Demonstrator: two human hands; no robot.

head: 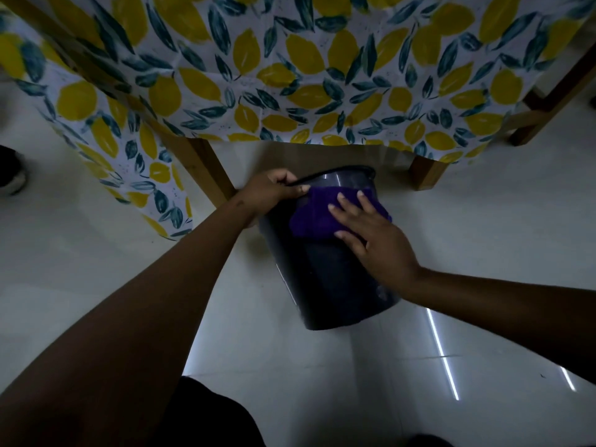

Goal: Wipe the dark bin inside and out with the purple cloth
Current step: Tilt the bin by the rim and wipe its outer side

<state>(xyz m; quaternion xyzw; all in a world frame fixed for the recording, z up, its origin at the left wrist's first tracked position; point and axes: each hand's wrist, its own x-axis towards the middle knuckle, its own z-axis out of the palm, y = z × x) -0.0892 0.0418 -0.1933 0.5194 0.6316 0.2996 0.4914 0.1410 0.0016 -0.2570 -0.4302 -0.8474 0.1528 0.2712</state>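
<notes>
- Down on the pale tiled floor [483,253], the dark bin [335,285] is tipped over, its mouth facing away toward the counter's wooden leg [206,169]
- The left hand [271,191] has its grip clamped on the bin's rim, thumb on the inside of the rim
- The right hand [377,240] lies flat, fingers spread, pressing the purple cloth [314,217] against the bin's outer wall just below the rim
- A lemon-print tablecloth [290,75] hangs from the counter behind the bin, well above the floor
</notes>
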